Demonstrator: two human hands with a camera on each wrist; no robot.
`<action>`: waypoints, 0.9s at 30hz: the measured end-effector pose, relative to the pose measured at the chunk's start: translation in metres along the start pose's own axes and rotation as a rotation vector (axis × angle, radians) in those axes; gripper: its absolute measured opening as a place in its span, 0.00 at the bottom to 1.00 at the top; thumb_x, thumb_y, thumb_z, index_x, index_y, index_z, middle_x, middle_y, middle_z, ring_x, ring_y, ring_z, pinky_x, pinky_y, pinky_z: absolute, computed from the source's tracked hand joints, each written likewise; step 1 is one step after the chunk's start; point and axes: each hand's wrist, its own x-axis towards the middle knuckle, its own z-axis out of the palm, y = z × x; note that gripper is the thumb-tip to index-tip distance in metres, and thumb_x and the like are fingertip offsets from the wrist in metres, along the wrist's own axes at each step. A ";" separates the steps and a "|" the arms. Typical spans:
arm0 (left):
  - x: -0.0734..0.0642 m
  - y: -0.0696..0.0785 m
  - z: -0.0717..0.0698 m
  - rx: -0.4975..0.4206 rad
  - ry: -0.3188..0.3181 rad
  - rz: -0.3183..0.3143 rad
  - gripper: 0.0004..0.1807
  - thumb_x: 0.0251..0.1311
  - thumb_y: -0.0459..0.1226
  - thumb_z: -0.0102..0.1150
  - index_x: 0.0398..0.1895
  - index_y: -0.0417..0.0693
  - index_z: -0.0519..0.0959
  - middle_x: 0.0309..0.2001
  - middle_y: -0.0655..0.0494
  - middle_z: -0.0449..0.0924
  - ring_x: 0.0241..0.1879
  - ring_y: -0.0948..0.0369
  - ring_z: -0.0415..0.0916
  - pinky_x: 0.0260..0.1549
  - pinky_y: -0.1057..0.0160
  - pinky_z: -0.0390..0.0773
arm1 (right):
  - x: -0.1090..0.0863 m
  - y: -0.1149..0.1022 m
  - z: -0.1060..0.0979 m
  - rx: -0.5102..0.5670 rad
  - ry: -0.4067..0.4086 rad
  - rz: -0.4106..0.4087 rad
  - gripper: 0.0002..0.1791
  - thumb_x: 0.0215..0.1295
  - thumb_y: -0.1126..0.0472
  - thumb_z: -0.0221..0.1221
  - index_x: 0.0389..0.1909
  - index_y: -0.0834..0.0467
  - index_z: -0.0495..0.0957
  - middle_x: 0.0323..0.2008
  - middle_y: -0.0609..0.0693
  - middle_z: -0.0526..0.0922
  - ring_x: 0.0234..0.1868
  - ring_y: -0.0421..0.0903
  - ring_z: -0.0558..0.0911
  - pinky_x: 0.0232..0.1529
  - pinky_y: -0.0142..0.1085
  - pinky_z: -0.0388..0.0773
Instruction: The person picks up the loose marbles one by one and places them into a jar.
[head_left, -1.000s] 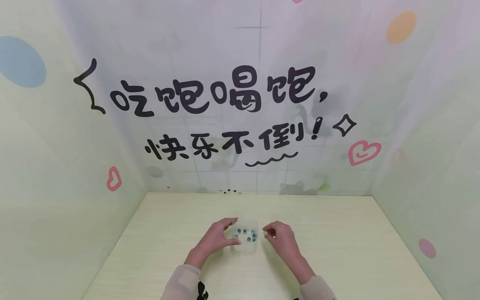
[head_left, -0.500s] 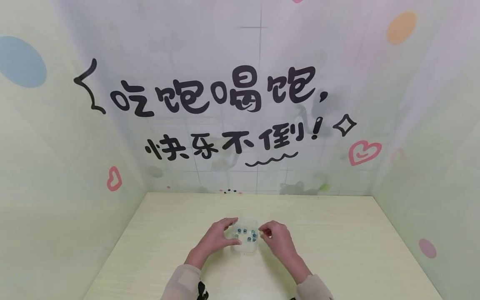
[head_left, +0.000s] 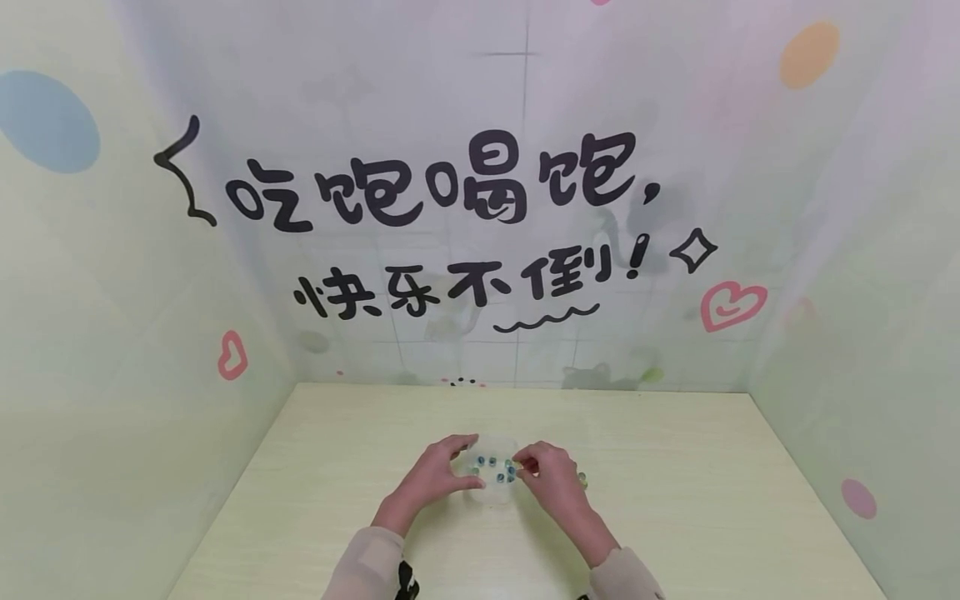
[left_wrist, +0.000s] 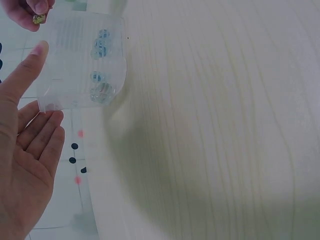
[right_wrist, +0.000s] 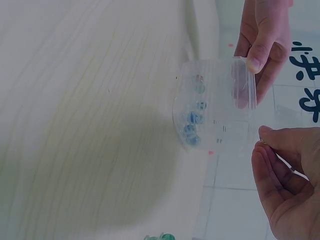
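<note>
A clear plastic box (head_left: 491, 493) stands on the table with several blue and greenish glass marbles (right_wrist: 193, 118) on its bottom. My left hand (head_left: 435, 475) grips the box's left side at the rim, thumb toward me and fingers toward the back; the left wrist view shows this hand (left_wrist: 30, 150) too. Pinched between thumb and fingertips of my right hand (head_left: 555, 479) is a small yellow-green marble (left_wrist: 39, 19). That hand (right_wrist: 287, 170) is at the box's right rim; whether it touches the rim I cannot tell.
Green marbles (head_left: 582, 479) lie on the table just right of my right hand, partly hidden behind it. The pale wooden table (head_left: 675, 500) is bordered by printed fabric walls (head_left: 420, 83) at the back and both sides.
My right hand has moved left with the pinched marble, up to the box's rim. Green marbles now show to its right. The left hand and the box stay in place; the view shifts slightly.
</note>
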 end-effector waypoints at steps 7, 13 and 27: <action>0.000 0.000 -0.001 0.005 -0.001 0.018 0.42 0.53 0.44 0.75 0.70 0.41 0.69 0.67 0.41 0.73 0.64 0.41 0.73 0.62 0.46 0.78 | 0.001 -0.003 0.001 -0.027 0.000 -0.003 0.09 0.56 0.68 0.70 0.38 0.57 0.86 0.33 0.47 0.85 0.32 0.37 0.79 0.33 0.26 0.82; 0.000 0.000 -0.001 -0.002 -0.004 0.025 0.41 0.54 0.44 0.74 0.70 0.41 0.69 0.67 0.41 0.72 0.64 0.41 0.72 0.61 0.45 0.78 | 0.001 -0.004 0.001 -0.025 0.010 -0.024 0.09 0.56 0.69 0.70 0.38 0.58 0.86 0.32 0.47 0.85 0.31 0.38 0.79 0.33 0.26 0.82; 0.000 0.001 -0.001 0.005 -0.002 0.010 0.41 0.53 0.44 0.75 0.70 0.42 0.69 0.67 0.41 0.72 0.64 0.41 0.73 0.62 0.46 0.78 | 0.000 0.001 -0.001 -0.031 0.030 -0.012 0.09 0.55 0.69 0.70 0.37 0.58 0.86 0.33 0.48 0.85 0.32 0.39 0.80 0.34 0.27 0.83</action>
